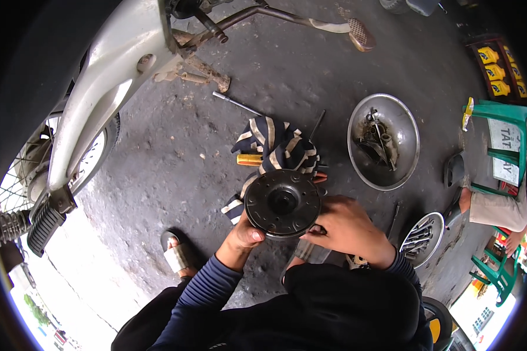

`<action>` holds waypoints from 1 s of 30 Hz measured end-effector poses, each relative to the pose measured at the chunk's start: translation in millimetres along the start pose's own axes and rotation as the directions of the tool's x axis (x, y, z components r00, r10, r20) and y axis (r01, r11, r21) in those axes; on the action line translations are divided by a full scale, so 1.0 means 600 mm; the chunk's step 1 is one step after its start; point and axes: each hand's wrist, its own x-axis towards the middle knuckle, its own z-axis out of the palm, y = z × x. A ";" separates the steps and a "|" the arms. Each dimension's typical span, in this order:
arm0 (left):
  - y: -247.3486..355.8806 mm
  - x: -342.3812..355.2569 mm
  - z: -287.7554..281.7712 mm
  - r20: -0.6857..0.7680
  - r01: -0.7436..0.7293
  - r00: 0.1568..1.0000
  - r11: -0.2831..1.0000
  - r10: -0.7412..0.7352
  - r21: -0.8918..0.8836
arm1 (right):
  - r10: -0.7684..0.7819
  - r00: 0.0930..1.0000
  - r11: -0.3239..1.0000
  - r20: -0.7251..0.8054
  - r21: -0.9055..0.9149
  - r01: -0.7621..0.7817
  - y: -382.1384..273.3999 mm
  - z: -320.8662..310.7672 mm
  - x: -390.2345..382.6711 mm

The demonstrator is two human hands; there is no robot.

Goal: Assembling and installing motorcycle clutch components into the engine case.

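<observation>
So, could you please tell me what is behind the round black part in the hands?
A striped cloth shows past the upper and left edges of the round black part, and a red object at its upper right. What lies directly behind it is covered.

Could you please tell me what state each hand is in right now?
Left hand: holding the black disc at its lower-left edge.
Right hand: holding the same disc at its lower-right edge.

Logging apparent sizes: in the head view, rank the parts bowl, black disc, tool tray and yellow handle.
1. Parts bowl
2. Black disc, held nearer the camera
3. Tool tray
4. Yellow handle
</observation>
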 end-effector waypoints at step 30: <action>0.281 -0.474 -0.293 -0.465 -0.154 0.864 0.980 0.194 0.122 | -0.870 0.477 0.479 -0.121 0.015 0.878 -0.512 0.168 0.456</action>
